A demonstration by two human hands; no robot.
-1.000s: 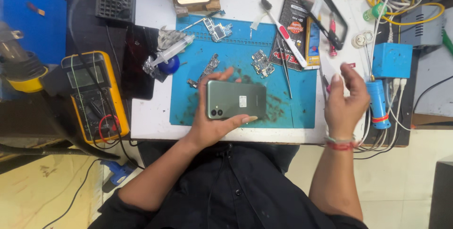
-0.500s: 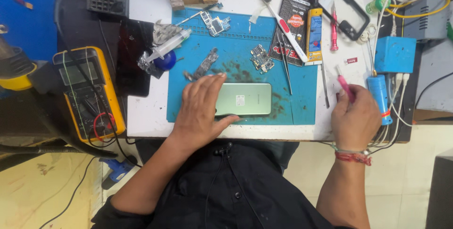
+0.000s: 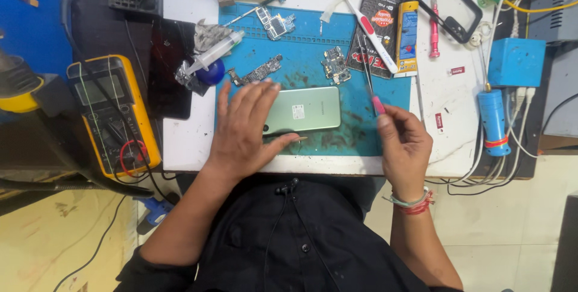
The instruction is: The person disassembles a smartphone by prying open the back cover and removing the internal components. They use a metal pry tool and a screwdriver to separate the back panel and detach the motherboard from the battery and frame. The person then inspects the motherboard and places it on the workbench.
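1. Keep your left hand (image 3: 244, 126) flat on the green phone (image 3: 304, 110) so it can't skate around on the blue mat (image 3: 313, 45); fingers are spread, pressing down, not gripping.
2. Your right hand (image 3: 404, 141) has its fingers pinched shut round a pink-handled tool (image 3: 374, 100), just right of the phone. Go in low and gentle at the edge.
3. Both wrists sit near the table (image 3: 445, 141) edge, so rest them there.

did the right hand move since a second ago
Yes. The right hand, gripping a pink-tipped tool, came left toward the blue mat, away from the blue cylinder.
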